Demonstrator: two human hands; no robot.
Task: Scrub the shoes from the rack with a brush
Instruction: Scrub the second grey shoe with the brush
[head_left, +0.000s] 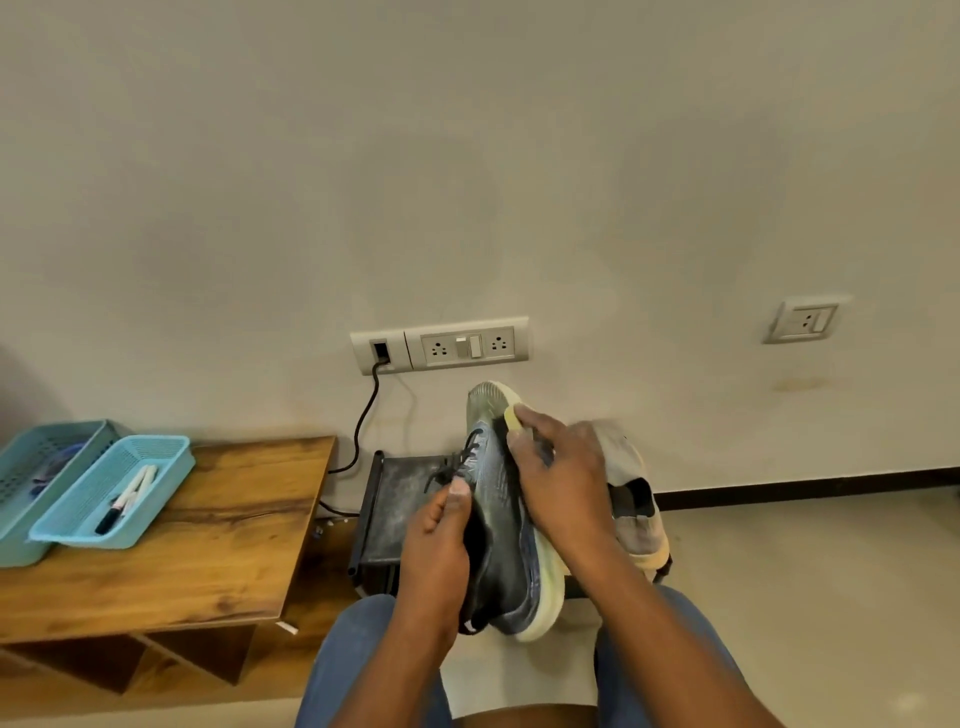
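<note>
From the head view, a dark blue-grey knit running shoe with black laces and a thick pale yellow-white sole (501, 514) is held up over the person's lap, toe pointing up toward the wall and sole facing right. The left hand (441, 540) grips the shoe at its opening, thumb pressed near the laces. The right hand (558, 478) curls around a small pale yellow brush (516, 420), only its end showing past the fingertips, set against the shoe's upper near the toe.

Just behind the hands stands a low black metal shoe rack with a dusty top shelf (402, 499). A second, light grey-beige shoe with a pale sole (631, 499) lies on the rack's right side, partly hidden by the right hand.

To the left, a brown wood-grain desk (218, 535) carries two light blue perforated plastic baskets (111, 493); the nearer one holds markers (127, 499). A white socket panel (441, 345) on the wall has a black cable (363, 421) plugged in.
</note>
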